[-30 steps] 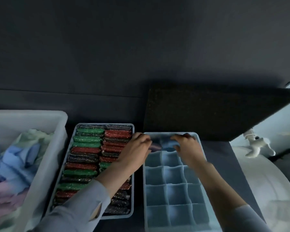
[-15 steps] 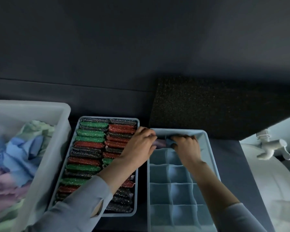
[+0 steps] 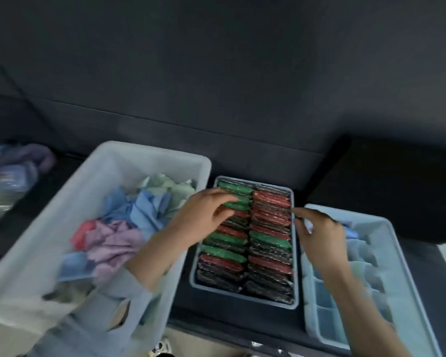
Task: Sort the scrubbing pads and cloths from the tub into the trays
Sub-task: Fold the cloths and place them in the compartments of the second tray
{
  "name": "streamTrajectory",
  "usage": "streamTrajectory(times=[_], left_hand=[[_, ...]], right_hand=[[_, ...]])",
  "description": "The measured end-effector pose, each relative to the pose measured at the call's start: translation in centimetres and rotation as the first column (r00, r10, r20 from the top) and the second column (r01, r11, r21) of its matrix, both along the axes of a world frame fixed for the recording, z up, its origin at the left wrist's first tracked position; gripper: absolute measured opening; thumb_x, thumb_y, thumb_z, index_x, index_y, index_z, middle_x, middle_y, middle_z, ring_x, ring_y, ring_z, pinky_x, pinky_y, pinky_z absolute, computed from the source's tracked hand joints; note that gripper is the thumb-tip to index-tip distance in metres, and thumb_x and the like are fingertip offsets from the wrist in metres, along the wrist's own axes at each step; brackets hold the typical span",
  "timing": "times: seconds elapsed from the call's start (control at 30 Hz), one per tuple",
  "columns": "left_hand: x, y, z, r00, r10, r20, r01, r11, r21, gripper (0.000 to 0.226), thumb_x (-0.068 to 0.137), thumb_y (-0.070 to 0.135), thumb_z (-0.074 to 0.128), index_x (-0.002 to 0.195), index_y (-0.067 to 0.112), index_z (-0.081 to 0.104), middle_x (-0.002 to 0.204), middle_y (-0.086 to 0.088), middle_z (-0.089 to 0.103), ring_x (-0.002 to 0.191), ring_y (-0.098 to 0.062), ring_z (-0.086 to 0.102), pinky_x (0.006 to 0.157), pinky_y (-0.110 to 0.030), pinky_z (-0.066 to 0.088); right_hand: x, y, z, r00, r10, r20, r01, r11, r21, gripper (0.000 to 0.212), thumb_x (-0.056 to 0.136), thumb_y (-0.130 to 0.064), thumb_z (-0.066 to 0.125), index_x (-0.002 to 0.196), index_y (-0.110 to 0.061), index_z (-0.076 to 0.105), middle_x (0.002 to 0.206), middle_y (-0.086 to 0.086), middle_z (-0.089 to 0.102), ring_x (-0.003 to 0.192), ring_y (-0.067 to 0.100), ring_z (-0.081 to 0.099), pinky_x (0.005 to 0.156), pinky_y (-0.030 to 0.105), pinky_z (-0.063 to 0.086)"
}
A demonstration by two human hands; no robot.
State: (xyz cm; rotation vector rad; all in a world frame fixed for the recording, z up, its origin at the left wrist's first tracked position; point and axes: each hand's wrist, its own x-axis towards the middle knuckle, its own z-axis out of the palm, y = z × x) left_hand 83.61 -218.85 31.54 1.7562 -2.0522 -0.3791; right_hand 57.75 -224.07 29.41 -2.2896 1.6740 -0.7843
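Both hands have pulled off the divided tray (image 3: 386, 279); left hand (image 3: 204, 217) hovers loose-fingered over the glittery scrubbing pads (image 3: 268, 238). Right hand (image 3: 319, 240) is half-curled, can't tell if it's holding anything. Crumpled pastel cloths (image 3: 121, 228) fill the tub (image 3: 62, 215).

my left hand (image 3: 206, 217) hovers over the near-left part of the middle tray (image 3: 295, 304), fingers loosely spread, holding nothing that i can see. that tray is packed with two columns of scrubbing pads (image 3: 268, 243) in green, red and dark glitter, standing on edge. my right hand (image 3: 319, 240) sits at the far-left corner of the divided tray (image 3: 397, 253), fingers curled; whether it pinches anything is lost in blur. a blue cloth (image 3: 350, 231) lies in a far compartment just beside it. to the left, the pale tub (image 3: 150, 161) holds crumpled cloths (image 3: 129, 228), blue, lilac, pink and pale green. everything stands on the dark counter (image 3: 229, 313).
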Motion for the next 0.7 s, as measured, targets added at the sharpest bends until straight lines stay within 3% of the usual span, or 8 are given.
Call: streamTrajectory(times=[0.13,0.23,0.33,0.43,0.5,0.53,0.63,0.7], left_hand=[[10.2,5.9,-3.5,0.958,0.285,-0.046,-0.283,0.958,0.04,0.025,0.081,0.011,0.073,0.106,0.015,0.073,0.103,-0.006,0.071,0.093,-0.028,0.068,0.081,-0.033,0.051],[15.3,9.4,-5.7,0.929,0.37,0.028,-0.367,0.906,0.211,0.033,0.079,0.009,0.073,0.111,0.014,0.071,0.107,-0.011,0.071,0.097,-0.03,0.067,0.08,-0.033,0.049],[17.8,11.4,-7.4,0.948,0.314,0.06,-0.317,0.902,0.291,0.035,0.085,0.019,0.07,0.119,0.017,0.068,0.119,-0.005,0.068,0.107,-0.023,0.065,0.088,-0.028,0.048],[18.8,12.3,-8.7,0.962,0.271,0.015,-0.264,0.921,0.285,0.033,0.09,0.027,0.065,0.123,0.022,0.065,0.127,-0.001,0.064,0.114,-0.021,0.06,0.095,-0.028,0.046],[19.0,12.4,-9.0,0.97,0.242,-0.024,-0.227,0.938,0.261,0.033,0.089,0.026,0.065,0.122,0.023,0.064,0.127,0.001,0.064,0.114,-0.019,0.06,0.097,-0.029,0.046],[19.0,12.4,-8.8,0.968,0.246,-0.037,-0.232,0.946,0.228,0.033,0.087,0.024,0.067,0.12,0.024,0.065,0.124,0.002,0.065,0.111,-0.019,0.062,0.094,-0.029,0.048],[19.6,11.4,-6.8,0.936,0.33,-0.122,-0.327,0.944,0.045,0.041,0.08,0.013,0.073,0.119,0.02,0.064,0.121,0.0,0.063,0.101,-0.021,0.066,0.085,-0.03,0.052],[19.4,9.9,-4.5,0.932,0.285,-0.222,-0.301,0.953,-0.037,0.055,0.077,0.007,0.075,0.128,0.017,0.057,0.133,-0.001,0.056,0.11,-0.02,0.06,0.092,-0.028,0.048]], right_hand=[[9.6,3.9,1.1,0.98,0.184,0.079,-0.177,0.981,-0.082,0.028,0.08,-0.003,0.075,0.101,-0.021,0.076,0.091,-0.002,0.075,0.077,0.019,0.07,0.069,0.024,0.049],[17.0,6.3,0.7,0.934,0.345,0.09,-0.339,0.938,-0.076,0.028,0.076,0.0,0.073,0.098,-0.017,0.076,0.094,0.0,0.075,0.087,0.02,0.068,0.08,0.028,0.054],[23.7,7.5,-1.0,0.881,0.457,-0.117,-0.435,0.883,0.175,0.021,0.081,-0.011,0.068,0.101,-0.012,0.072,0.097,0.01,0.072,0.098,0.028,0.063,0.085,0.032,0.05],[28.1,7.7,-2.9,0.804,0.459,-0.378,-0.252,0.839,0.482,0.033,0.092,-0.02,0.06,0.121,-0.006,0.058,0.12,0.014,0.06,0.118,0.032,0.049,0.092,0.036,0.046],[29.1,7.5,-3.4,0.731,0.457,-0.506,-0.205,0.855,0.476,0.028,0.094,-0.014,0.056,0.12,-0.006,0.058,0.123,0.013,0.06,0.117,0.031,0.049,0.09,0.036,0.047],[29.2,7.3,-3.2,0.739,0.429,-0.52,-0.195,0.874,0.445,0.024,0.093,-0.013,0.055,0.116,-0.008,0.061,0.118,0.011,0.063,0.11,0.029,0.054,0.085,0.034,0.048],[28.5,6.7,-0.4,0.889,0.318,-0.328,-0.206,0.92,0.334,0.015,0.092,-0.016,0.057,0.101,-0.016,0.068,0.094,0.001,0.07,0.078,0.018,0.053,0.071,0.024,0.042],[27.4,6.0,2.5,0.942,0.311,-0.121,-0.272,0.926,0.262,0.014,0.087,-0.012,0.061,0.088,-0.018,0.074,0.084,-0.001,0.072,0.072,0.015,0.054,0.071,0.025,0.046]])
